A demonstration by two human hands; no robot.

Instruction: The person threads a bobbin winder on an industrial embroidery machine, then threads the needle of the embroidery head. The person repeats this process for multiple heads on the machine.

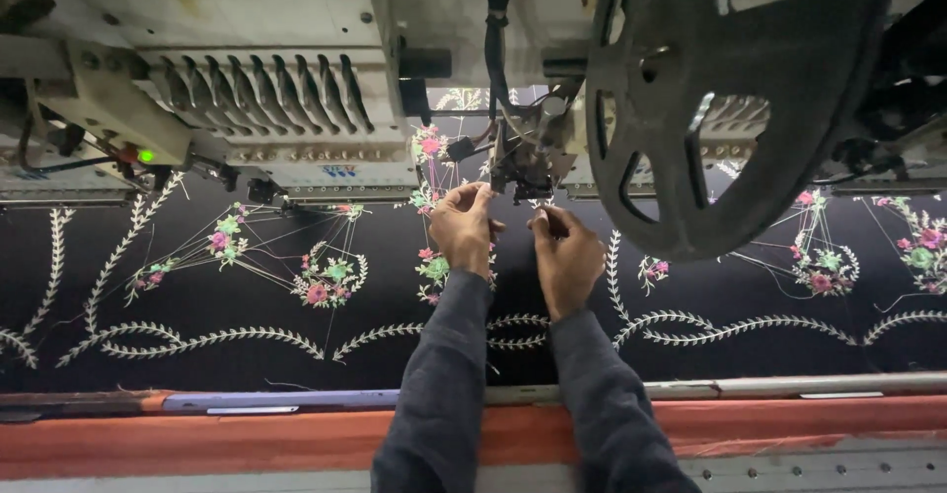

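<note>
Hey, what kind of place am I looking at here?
Most likely a textile embroidery workshop. A multi-head embroidery machine hangs over stretched black fabric stitched with floral motifs, and both hands, left hand and right hand, work at a needle head.

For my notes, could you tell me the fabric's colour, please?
Black fabric, embroidered with flowers; head view.
</note>
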